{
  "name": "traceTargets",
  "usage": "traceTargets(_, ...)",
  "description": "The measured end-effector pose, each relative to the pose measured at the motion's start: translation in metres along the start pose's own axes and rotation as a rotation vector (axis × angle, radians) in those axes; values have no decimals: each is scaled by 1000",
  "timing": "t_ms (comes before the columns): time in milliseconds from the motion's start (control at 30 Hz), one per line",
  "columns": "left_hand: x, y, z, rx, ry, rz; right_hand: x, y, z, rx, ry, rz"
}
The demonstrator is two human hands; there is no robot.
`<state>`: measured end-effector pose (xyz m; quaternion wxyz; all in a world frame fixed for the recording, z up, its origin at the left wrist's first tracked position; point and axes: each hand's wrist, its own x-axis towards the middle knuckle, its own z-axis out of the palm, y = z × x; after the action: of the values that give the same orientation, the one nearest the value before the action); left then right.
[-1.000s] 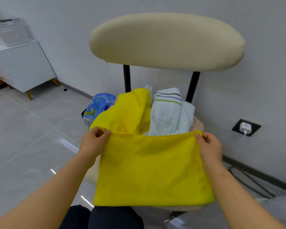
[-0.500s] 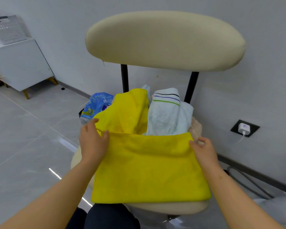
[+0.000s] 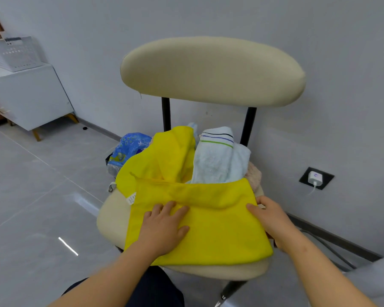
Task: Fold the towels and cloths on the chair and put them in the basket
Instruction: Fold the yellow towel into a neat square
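A folded yellow cloth (image 3: 217, 227) lies flat on the front of the beige chair seat (image 3: 111, 216). My left hand (image 3: 164, 227) presses on its left half with fingers spread and straight. My right hand (image 3: 271, 218) rests at the cloth's right edge, fingers lying along it. Behind on the seat are a crumpled yellow cloth (image 3: 162, 158), a pale blue towel with coloured stripes (image 3: 217, 158) and a pinkish fluffy cloth (image 3: 254, 176). A white basket (image 3: 16, 54) stands on a white cabinet (image 3: 29, 98) at far left.
The chair's beige backrest (image 3: 211, 69) stands close to the grey wall. A blue plastic package (image 3: 129, 149) lies on the floor left of the seat. A wall socket with a white charger (image 3: 316, 178) and cables sits low on the right. Grey tiled floor spreads to the left.
Both hands let go of the yellow cloth's top corners after laying it on the seat. My left hand moved onto its surface; my right hand slid down to its right edge.
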<state>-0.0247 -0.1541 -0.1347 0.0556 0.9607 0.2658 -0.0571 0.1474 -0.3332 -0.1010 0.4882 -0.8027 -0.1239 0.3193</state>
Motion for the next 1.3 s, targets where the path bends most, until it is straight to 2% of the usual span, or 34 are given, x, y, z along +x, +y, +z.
traceTargets(67,2,2,-6,-210,-31,-61,-7,-11,7,131,-44,11)
traceTargets(167,-1,3,-31,-947,28,-235,-14,-29,25,335,-131,-3)
traceTargets(233,-6,0,-46,-1343,-65,-388,-22,-41,44,359,-187,-30)
traceTargets(333,-14,-13,-56,-1556,-144,-517,-32,-55,80,307,-246,-78)
traceTargets(467,-23,-35,-51,-1711,-207,-638,-46,-65,119,160,-460,-51)
traceTargets(533,-25,-43,-47,-1735,-248,-669,-47,-64,126,147,-491,-31)
traceTargets(633,-25,-43,-39,-1577,-258,-649,-39,-56,121,178,-344,-18)
traceTargets(733,-19,-37,-32,-1318,-120,-553,-30,-44,112,184,-174,7)
traceTargets(867,-14,-41,-34,-1155,88,-367,-18,-31,109,123,-10,-52)
traceTargets(967,-15,-58,-34,-1054,177,-377,-8,-32,107,24,90,-166)
traceTargets(1133,-16,-74,-26,-1055,101,-385,16,-45,113,-133,-6,-286)
traceTargets(1233,-17,-76,-23,-1101,43,-385,28,-47,117,-273,-92,-288)
traceTargets(1300,-17,-79,-22,-1123,21,-378,34,-51,116,-270,-114,-274)
